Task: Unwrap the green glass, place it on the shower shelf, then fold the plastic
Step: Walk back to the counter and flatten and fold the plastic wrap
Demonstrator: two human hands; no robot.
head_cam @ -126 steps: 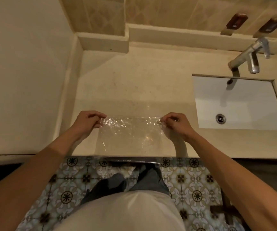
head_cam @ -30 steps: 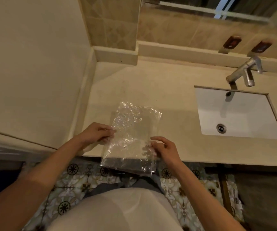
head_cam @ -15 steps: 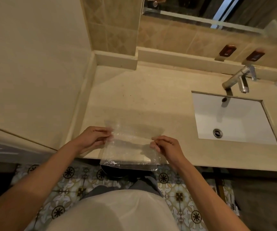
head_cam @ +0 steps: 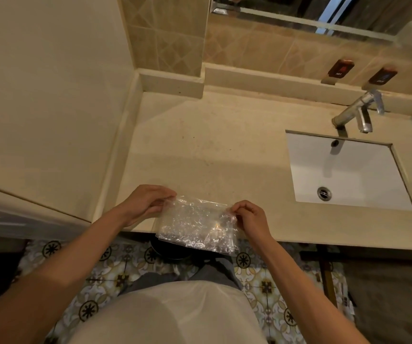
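Our left hand has its grip pinching the upper left corner of the plastic, thumb and fingertips pressed together on the film. Our right hand pinches the upper right corner the same way, fingers curled. The crinkled clear plastic hangs between both hands at the near edge of the tabletop, its lower part reaching past the edge over the patterned floor. At two o'clock from the plastic the white sink is sunk into the tabletop, with a metal faucet behind it. At twelve o'clock runs a tiled wall with a mirror.
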